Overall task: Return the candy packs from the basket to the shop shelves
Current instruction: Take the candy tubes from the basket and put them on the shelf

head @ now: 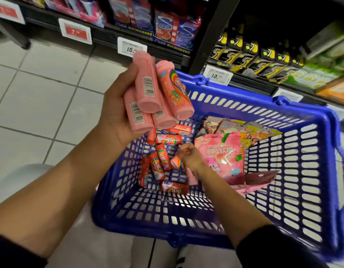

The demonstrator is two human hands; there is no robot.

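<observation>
Pink candy tubes [148, 93], four, gripped in left hand [117, 105]; right hand [190, 157] pinches another tube [176, 162] inside blue basket [312, 151].

Our two forearms are bare from the wrists up to near the elbows. Dark, near-black sleeves are pushed up on both arms, one showing at the lower left edge, the other at the lower right. Our left hand [117, 105] and right hand [190, 157] wear no rings, watch or gloves that we can see. Below, we wear pale, light-coloured trousers.
</observation>
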